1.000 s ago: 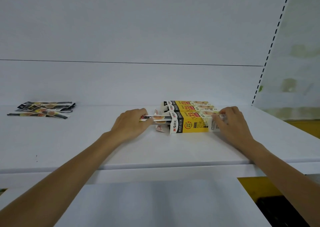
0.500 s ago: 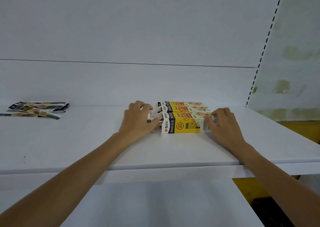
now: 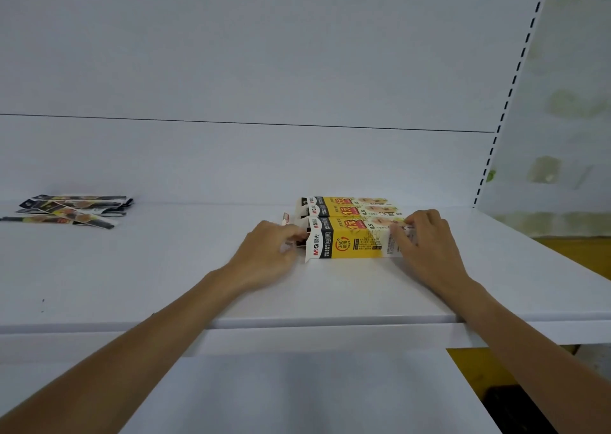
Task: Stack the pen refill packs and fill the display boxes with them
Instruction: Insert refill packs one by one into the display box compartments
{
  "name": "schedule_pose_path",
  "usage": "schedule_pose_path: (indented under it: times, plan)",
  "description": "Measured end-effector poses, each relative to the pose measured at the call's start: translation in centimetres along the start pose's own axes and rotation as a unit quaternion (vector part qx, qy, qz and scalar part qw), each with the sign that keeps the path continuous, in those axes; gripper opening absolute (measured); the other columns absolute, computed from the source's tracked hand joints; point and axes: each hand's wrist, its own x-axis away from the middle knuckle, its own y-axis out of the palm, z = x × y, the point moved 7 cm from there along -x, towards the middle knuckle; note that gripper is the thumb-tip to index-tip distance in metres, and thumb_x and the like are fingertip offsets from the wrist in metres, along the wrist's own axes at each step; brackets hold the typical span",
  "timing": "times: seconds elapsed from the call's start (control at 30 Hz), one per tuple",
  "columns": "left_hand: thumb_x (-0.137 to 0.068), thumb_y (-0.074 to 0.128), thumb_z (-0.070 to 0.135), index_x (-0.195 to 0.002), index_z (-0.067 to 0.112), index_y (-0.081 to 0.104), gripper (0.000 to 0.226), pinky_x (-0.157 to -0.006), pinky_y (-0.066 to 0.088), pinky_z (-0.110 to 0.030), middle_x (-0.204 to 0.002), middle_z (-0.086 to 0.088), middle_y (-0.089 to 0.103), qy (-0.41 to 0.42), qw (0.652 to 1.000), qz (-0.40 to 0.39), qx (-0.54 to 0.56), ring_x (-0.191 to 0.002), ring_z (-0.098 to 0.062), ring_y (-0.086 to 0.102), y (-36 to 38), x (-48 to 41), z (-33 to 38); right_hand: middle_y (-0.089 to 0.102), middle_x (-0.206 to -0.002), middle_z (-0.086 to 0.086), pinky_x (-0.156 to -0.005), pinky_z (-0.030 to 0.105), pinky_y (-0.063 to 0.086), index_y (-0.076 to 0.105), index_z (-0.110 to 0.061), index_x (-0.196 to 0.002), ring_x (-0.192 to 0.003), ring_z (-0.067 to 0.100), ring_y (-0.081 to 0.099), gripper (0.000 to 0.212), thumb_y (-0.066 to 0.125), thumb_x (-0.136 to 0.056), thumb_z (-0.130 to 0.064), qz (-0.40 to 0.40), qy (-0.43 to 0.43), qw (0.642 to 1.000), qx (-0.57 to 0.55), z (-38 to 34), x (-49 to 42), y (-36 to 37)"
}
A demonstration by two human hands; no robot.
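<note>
Three yellow, white and black display boxes lie side by side on the white shelf (image 3: 165, 278). The near display box (image 3: 350, 240) has its open flap end pointing left. My left hand (image 3: 267, 256) is at that open end, fingers curled on the ends of the pen refill packs (image 3: 299, 242), which are almost fully inside. My right hand (image 3: 428, 245) grips the box's right end. Two more display boxes (image 3: 347, 205) lie directly behind it. A loose pile of refill packs (image 3: 71, 210) rests at the far left of the shelf.
The shelf's front edge (image 3: 330, 321) runs under my forearms, with a lower white shelf (image 3: 264, 394) below. The white back panel rises behind the boxes. A slotted upright (image 3: 506, 102) bounds the shelf on the right.
My left hand has moved right and pushed the refill packs into the near box; only their ends now show. The right hand has stayed on the box's right end.
</note>
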Motion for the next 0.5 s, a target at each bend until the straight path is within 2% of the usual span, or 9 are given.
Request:
schedule_pose_path:
  times: [0.07, 0.1, 0.17, 0.23, 0.3, 0.4, 0.43, 0.5]
  plan:
    - [-0.074, 0.046, 0.027, -0.122, 0.029, 0.057, 0.050, -0.097, 0.031, -0.027, -0.114, 0.010, 0.056, 0.013, 0.999, -0.033, -0.012, -0.123, -0.009, 0.036, 0.4, -0.2, 0.6, 0.048, -0.109, 0.012, -0.076, 0.033, 0.038, 0.052, -0.002, -0.104, -0.097, 0.027, 0.043, 0.031, 0.052, -0.091, -0.031, -0.002, 0.003, 1.000, -0.002, 0.1, -0.1, 0.1]
    - [-0.069, 0.043, 0.031, -0.124, 0.031, 0.055, 0.056, -0.097, 0.030, -0.027, -0.113, 0.012, 0.054, 0.011, 0.999, -0.043, -0.016, -0.122, -0.007, 0.033, 0.4, -0.2, 0.7, 0.048, -0.109, 0.012, -0.076, 0.033, 0.038, 0.052, -0.003, -0.104, -0.097, 0.026, 0.043, 0.031, 0.052, -0.091, -0.031, -0.003, 0.005, 1.000, -0.001, 0.1, -0.1, 0.1]
    - [-0.074, 0.046, 0.030, -0.124, 0.033, 0.053, 0.051, -0.091, 0.033, -0.029, -0.109, 0.013, 0.056, 0.005, 0.998, -0.036, -0.043, -0.116, -0.010, 0.040, 0.2, -0.1, 0.3, 0.048, -0.109, 0.011, -0.077, 0.032, 0.037, 0.052, -0.004, -0.103, -0.096, 0.026, 0.043, 0.031, 0.052, -0.091, -0.032, -0.004, 0.004, 1.000, 0.000, 0.2, -0.1, 0.2]
    - [-0.084, 0.050, 0.025, -0.125, 0.028, 0.052, 0.041, -0.090, 0.036, -0.034, -0.118, 0.006, 0.057, -0.020, 0.995, -0.013, -0.092, -0.115, -0.020, 0.046, -0.2, 0.1, -0.5, 0.048, -0.109, 0.011, -0.077, 0.032, 0.037, 0.053, -0.004, -0.103, -0.095, 0.026, 0.043, 0.030, 0.052, -0.090, -0.032, -0.002, 0.004, 1.000, -0.003, 0.2, -0.1, 0.2]
    - [-0.081, 0.048, 0.032, -0.123, 0.027, 0.054, 0.043, -0.091, 0.035, -0.033, -0.122, 0.006, 0.056, -0.034, 0.992, -0.011, -0.118, -0.116, -0.023, 0.045, -0.2, 0.5, -0.9, 0.047, -0.108, 0.011, -0.076, 0.032, 0.038, 0.053, -0.004, -0.102, -0.096, 0.026, 0.043, 0.030, 0.052, -0.090, -0.032, -0.003, 0.007, 1.000, -0.007, 0.2, -0.1, 0.2]
    - [-0.065, 0.040, 0.034, -0.107, 0.031, 0.062, 0.048, -0.074, 0.034, -0.025, -0.099, 0.010, 0.061, 0.005, 0.996, -0.016, -0.084, -0.107, -0.018, 0.050, 0.0, 0.6, 0.1, 0.047, -0.109, 0.010, -0.078, 0.030, 0.037, 0.052, -0.004, -0.103, -0.097, 0.025, 0.043, 0.030, 0.052, -0.090, -0.031, -0.006, 0.008, 1.000, -0.015, 0.2, -0.1, 0.2]
    - [-0.063, 0.039, 0.033, -0.106, 0.031, 0.062, 0.048, -0.074, 0.034, -0.024, -0.099, 0.010, 0.059, 0.010, 0.997, -0.029, -0.069, -0.109, -0.015, 0.048, 0.3, 0.6, 0.4, 0.047, -0.109, 0.010, -0.079, 0.029, 0.036, 0.052, -0.005, -0.103, -0.098, 0.025, 0.043, 0.030, 0.052, -0.090, -0.032, -0.008, 0.010, 1.000, -0.019, 0.2, -0.1, 0.2]
    - [-0.064, 0.039, 0.035, -0.112, 0.031, 0.060, 0.053, -0.086, 0.033, -0.025, -0.112, 0.008, 0.056, 0.010, 0.996, -0.066, -0.053, -0.120, -0.011, 0.035, 0.9, 0.6, 0.8, 0.046, -0.111, 0.008, -0.081, 0.029, 0.037, 0.052, -0.006, -0.105, -0.102, 0.025, 0.043, 0.033, 0.051, -0.090, -0.036, -0.015, 0.018, 0.999, -0.027, 0.3, -0.1, 0.1]
